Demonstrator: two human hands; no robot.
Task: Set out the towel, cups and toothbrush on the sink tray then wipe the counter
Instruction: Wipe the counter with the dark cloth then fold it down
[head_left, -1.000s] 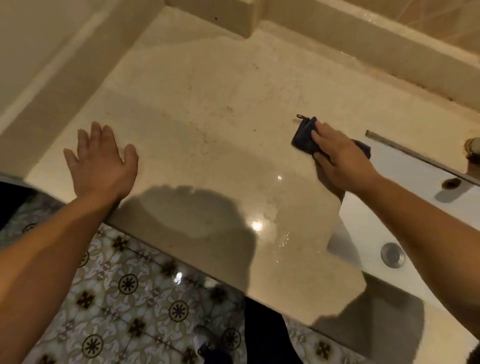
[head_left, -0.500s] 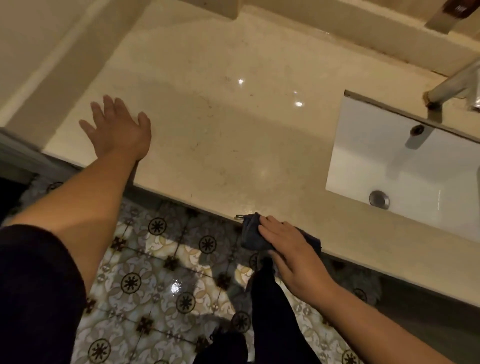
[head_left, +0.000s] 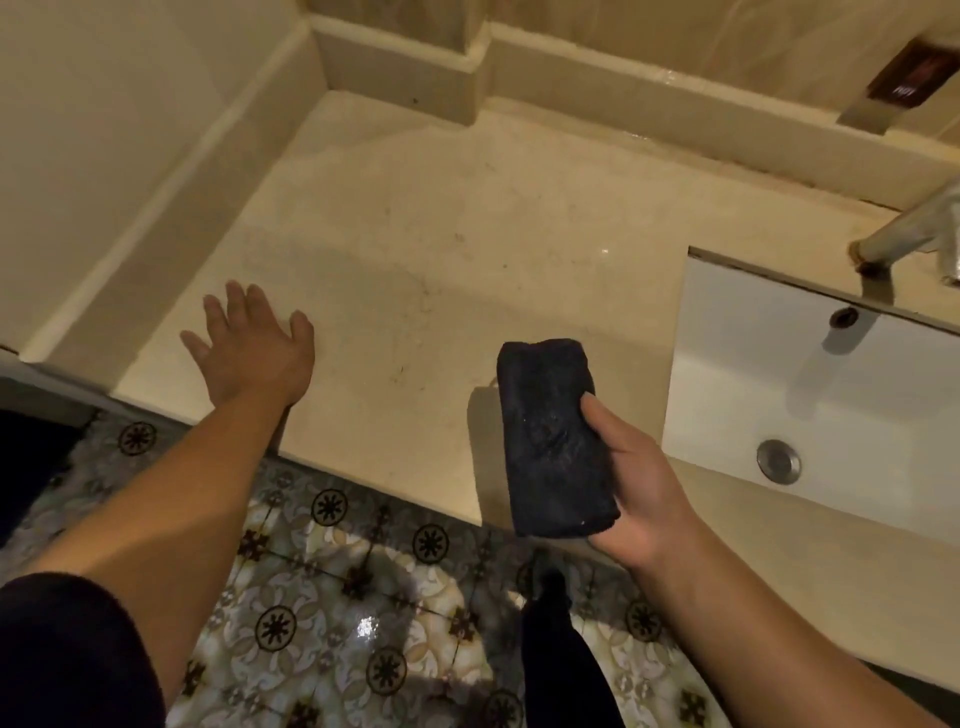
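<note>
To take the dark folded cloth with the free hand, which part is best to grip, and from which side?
Probably the far short end of the dark folded cloth, approached from the left. That end sticks out free beyond the right hand, which cups the near end from beneath. The left hand lies flat on the beige stone counter.

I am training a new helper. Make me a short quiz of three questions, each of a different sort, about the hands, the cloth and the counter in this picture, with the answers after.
1. True or false: the left hand lies flat on the counter with fingers spread.
2. Which hand holds the dark folded cloth? A) left B) right C) both
3. Fill the gap: the white sink is set into the counter on the ___ hand's side.

Key:
1. True.
2. B: the right hand holds it, palm up, above the counter's front edge.
3. Right.
</note>
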